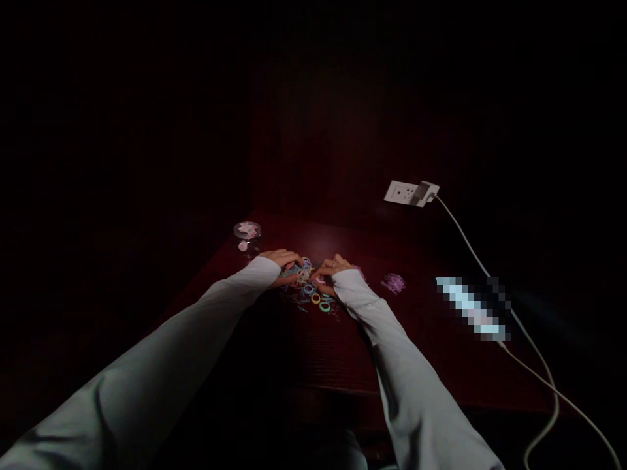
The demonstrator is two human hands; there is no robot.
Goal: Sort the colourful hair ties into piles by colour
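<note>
A heap of small coloured elastic rings (309, 291) lies on the dark red-brown table (421, 352). My left hand (285, 261) rests on the heap's left side, fingers bent down into the rings. My right hand (331, 268) is at the heap's right side, fingers curled and pinched together on the rings. Both arms are in pale grey sleeves. The hands are small and dim in the picture, so what each finger holds does not show.
A small clear jar (247, 235) with pink pieces stands at the table's back left. A separate little purple bunch of rings (393, 282) lies to the right. A white wall socket with a plugged charger (412, 193) sends a cable (533, 352) down the right side.
</note>
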